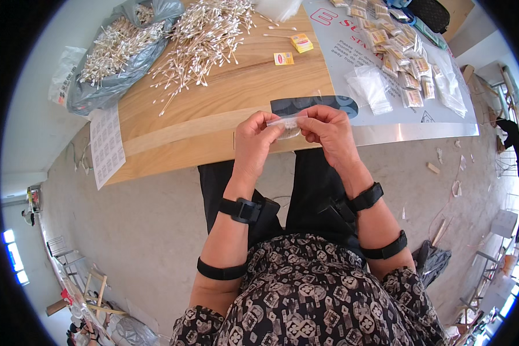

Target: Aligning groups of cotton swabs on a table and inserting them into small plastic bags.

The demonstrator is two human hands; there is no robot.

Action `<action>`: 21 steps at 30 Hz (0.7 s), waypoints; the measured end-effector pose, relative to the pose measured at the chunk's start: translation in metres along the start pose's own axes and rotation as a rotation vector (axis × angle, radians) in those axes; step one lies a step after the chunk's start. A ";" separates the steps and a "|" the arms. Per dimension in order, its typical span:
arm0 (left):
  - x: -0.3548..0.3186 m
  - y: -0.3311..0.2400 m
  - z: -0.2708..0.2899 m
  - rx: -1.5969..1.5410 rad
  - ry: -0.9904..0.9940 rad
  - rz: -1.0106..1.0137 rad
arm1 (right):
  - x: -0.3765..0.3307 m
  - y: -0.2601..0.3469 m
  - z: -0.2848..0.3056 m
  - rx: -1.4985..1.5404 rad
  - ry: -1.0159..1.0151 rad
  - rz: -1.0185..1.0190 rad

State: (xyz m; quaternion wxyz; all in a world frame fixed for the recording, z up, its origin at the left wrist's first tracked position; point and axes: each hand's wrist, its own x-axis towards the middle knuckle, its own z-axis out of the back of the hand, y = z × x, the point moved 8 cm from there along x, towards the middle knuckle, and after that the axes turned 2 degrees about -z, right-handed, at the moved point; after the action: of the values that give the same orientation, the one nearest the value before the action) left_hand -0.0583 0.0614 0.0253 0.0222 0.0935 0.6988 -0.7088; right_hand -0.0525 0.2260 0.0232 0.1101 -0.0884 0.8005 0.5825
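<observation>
My left hand (255, 138) and my right hand (330, 131) pinch the top edge of a small clear plastic bag (289, 130) between thumbs and fingers. The bag hangs just over the table's near edge, with pale cotton-tipped ends showing inside; the rest is partly behind my fingers. Beyond my hands lies a dark strip (294, 106) on the table. Farther up are a single yellow card (283, 59) and a small stack of yellow cards (301, 42). A large loose heap of cotton swabs (205, 36) spreads over the wooden table (236, 86).
At the far left, a grey plastic bag (92, 95) holds more swabs. A printed white sheet (106, 144) hangs over the left edge. On the right, empty clear bags (370, 89) and many filled swab packets (403, 57) lie on a grey printed sheet (343, 52).
</observation>
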 end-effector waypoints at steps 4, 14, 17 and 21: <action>0.002 0.005 -0.003 -0.163 0.006 0.024 | 0.002 0.000 0.000 -0.022 0.018 0.031; 0.000 -0.006 -0.009 -0.153 0.025 -0.123 | -0.007 0.008 -0.005 -0.181 0.033 0.227; -0.001 -0.021 -0.010 0.041 -0.013 -0.238 | -0.010 0.015 -0.008 -0.201 0.002 0.270; -0.009 -0.053 -0.019 0.481 -0.060 -0.643 | -0.011 0.019 -0.017 -0.323 0.036 0.320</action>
State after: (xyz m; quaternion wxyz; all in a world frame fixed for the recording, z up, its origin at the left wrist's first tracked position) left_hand -0.0564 0.0802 0.0792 -0.2030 -0.1480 0.5056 -0.8254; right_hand -0.0488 0.2155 0.0486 -0.0136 0.0127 0.7024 0.7115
